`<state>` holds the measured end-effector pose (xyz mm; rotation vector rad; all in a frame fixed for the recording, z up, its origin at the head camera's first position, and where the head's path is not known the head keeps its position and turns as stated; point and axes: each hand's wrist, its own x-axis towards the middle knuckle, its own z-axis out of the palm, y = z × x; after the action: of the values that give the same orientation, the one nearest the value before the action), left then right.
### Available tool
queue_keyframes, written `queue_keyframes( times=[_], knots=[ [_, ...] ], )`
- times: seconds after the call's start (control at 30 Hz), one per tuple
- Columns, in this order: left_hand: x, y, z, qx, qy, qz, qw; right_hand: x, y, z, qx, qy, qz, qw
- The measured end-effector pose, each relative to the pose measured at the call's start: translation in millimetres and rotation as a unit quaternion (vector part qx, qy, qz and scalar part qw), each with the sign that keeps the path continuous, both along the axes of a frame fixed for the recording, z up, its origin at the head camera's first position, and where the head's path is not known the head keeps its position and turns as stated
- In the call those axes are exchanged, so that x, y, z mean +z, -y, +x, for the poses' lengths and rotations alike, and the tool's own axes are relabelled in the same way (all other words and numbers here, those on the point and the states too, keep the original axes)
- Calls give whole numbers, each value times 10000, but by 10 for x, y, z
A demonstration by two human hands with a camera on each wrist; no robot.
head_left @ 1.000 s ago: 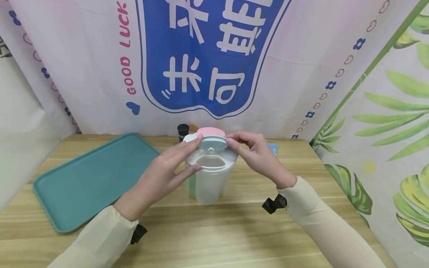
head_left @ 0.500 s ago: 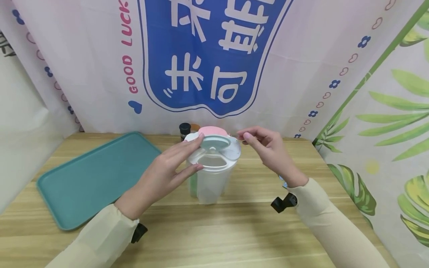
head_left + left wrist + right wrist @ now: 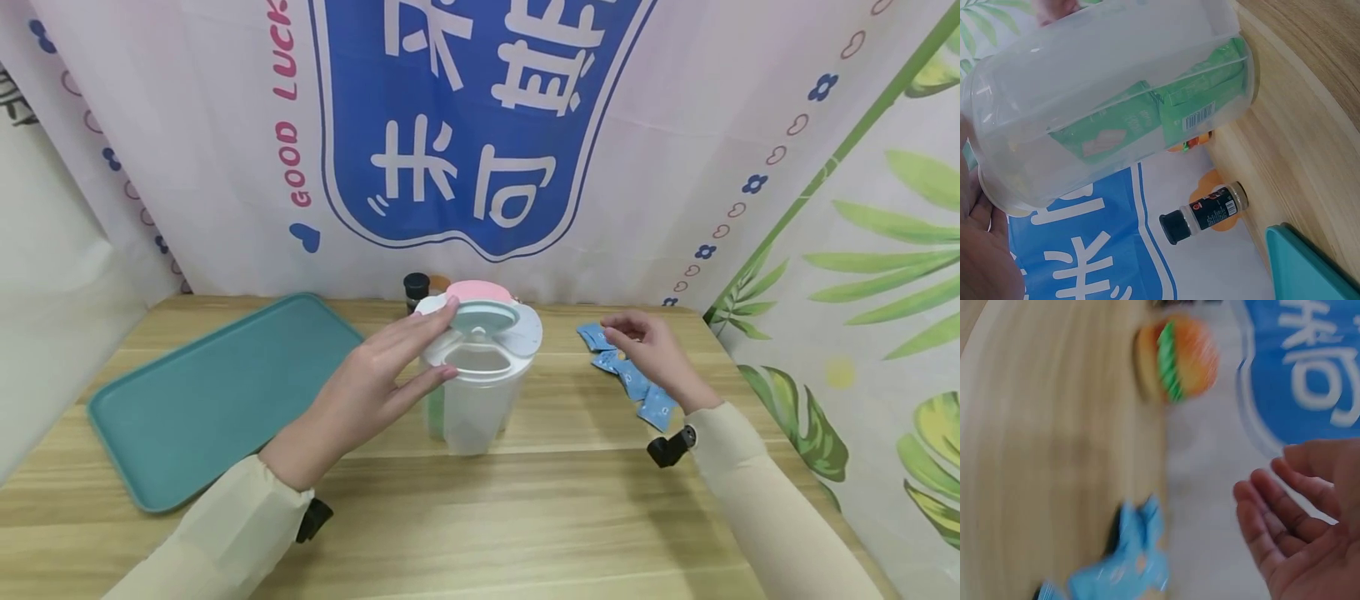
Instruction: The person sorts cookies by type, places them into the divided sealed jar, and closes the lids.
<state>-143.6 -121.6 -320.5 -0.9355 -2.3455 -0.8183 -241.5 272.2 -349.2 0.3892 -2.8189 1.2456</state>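
Observation:
A clear plastic storage container (image 3: 474, 421) with a white lid stands upright on the table. Its front pale green flap (image 3: 486, 317) is raised, baring the opening below. My left hand (image 3: 363, 379) rests on the lid's left side, fingers extended and thumb near the front rim. Green packets (image 3: 1110, 128) show through the wall in the left wrist view. To the right, my right hand (image 3: 651, 354) hovers by several small blue sachets (image 3: 633, 381), its fingers loosely bent. In the right wrist view that hand (image 3: 1304, 525) holds nothing, and blurred blue sachets (image 3: 1122, 572) lie on the table.
A teal tray (image 3: 225, 400) lies at the left. Behind the container stand a black-capped seasoning bottle (image 3: 1207, 212) and a toy hamburger (image 3: 1188, 359). A printed curtain (image 3: 630, 200) hangs along the table's back edge.
My right hand has left the container's lid and moved right to the blue sachets, which are now uncovered. My left hand has stayed on the lid, and the flap remains raised.

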Motion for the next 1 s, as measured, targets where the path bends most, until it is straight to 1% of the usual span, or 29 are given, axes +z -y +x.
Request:
queue_keyframes(
  times=[0.1, 0.2, 0.4, 0.43, 0.5, 0.63, 0.67, 1.0],
  knots=[
    [1, -6, -1, -4, 0, 6, 10000, -140, -178, -29, -157, 57, 618, 9980],
    [0, -12, -2, -2, 1, 7, 10000, -261, -320, -36, -278, 262, 999, 9943],
    [1, -14, -1, 16, 35, 24, 10000, -392, -458, -13, -332, 1002, 1340, 9853],
    [1, -14, 0, 22, 44, 22, 10000, -458, -507, -51, -328, 1052, 1389, 9842],
    [1, -14, 3, 35, 70, 12, 10000, -489, -518, -61, -360, 1162, 1508, 9811],
    [3, -10, 4, 38, 68, 6, 10000, -529, -528, -87, -416, 1210, 1624, 9784],
    [4, -10, 5, 37, 67, 5, 10000, -483, -494, -56, -428, 1241, 1624, 9780],
    [1, -14, 5, 42, 52, 20, 10000, -540, -528, -76, -541, 1309, 1430, 9795]
  ],
)
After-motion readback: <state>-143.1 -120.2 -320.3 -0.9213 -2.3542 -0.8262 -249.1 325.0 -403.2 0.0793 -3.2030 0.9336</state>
